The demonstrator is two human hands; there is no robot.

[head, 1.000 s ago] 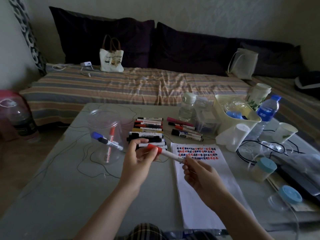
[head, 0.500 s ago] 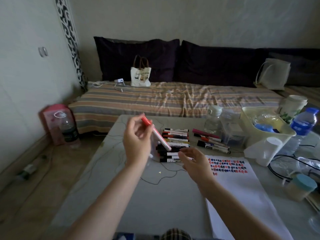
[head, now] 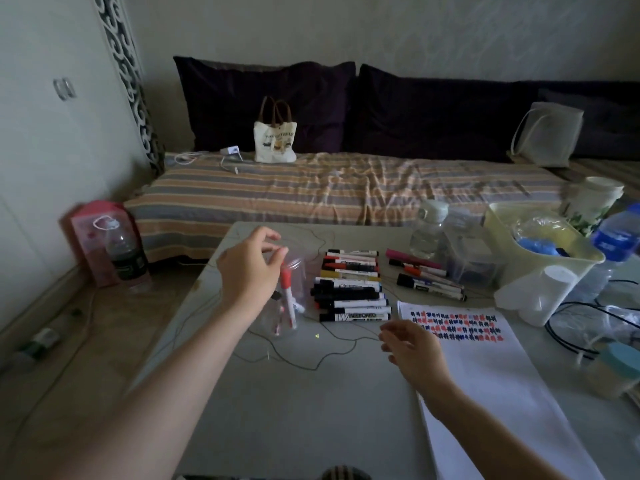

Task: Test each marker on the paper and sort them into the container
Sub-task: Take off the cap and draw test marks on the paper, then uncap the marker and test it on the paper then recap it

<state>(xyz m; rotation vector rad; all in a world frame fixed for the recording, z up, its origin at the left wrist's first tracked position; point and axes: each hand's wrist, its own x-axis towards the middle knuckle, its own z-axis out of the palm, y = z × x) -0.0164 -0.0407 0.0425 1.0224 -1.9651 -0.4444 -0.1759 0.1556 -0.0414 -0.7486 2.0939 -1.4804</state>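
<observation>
Low in the frame, the right hand (head: 412, 348) hovers empty, fingers loosely spread, at the paper's (head: 485, 382) left edge. Left of centre, the left hand (head: 249, 268), which half a second ago pinched the red-capped marker (head: 287, 299) aloft, now hangs with relaxed fingers over the clear container (head: 287, 299); the marker stands inside. Beyond lie rows of markers (head: 349, 289) on the grey table (head: 294, 410), then a striped bed (head: 311, 188) with dark cushions (head: 266, 98).
</observation>
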